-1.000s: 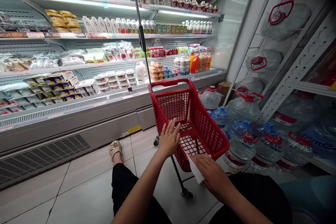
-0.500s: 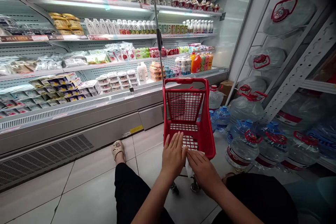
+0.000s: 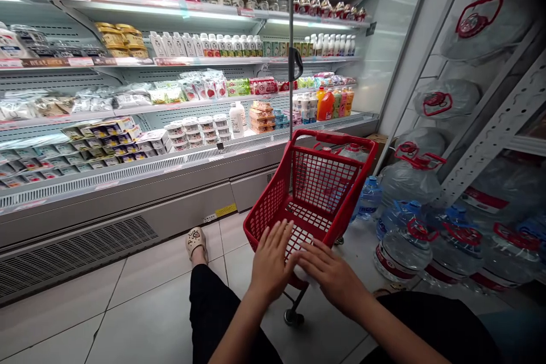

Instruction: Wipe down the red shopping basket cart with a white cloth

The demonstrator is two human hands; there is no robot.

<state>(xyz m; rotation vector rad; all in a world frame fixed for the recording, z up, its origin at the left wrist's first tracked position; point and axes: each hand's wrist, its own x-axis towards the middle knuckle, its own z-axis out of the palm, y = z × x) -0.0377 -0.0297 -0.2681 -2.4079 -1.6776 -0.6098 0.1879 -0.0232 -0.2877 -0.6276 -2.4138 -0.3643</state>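
Note:
My left hand (image 3: 272,264) is over the near end of a red shopping cart (image 3: 360,187), its fingers stretched out and palm down. Beside it, my right hand (image 3: 335,276) has its fingers extended and slightly bent. A crumpled white tissue (image 3: 304,273) shows below the right fingers, in that hand's hold; most of it is hidden. The two hands meet or nearly meet near the thumbs. The cart stands at an angle, and its mesh basket holds nothing that I can see.
A refrigerated display case (image 3: 179,182) with shelves of yogurt cups, bottles and packets runs along the left and back. Large water bottles (image 3: 401,250) stand on the right beside a white metal rack (image 3: 482,131). A foot in a beige clog (image 3: 197,244) rests on the tiled floor.
The cart has turned, its near end swinging left and its handle end moving right. My hands remain close together in front, and less of the tissue shows. The view has shifted slightly.

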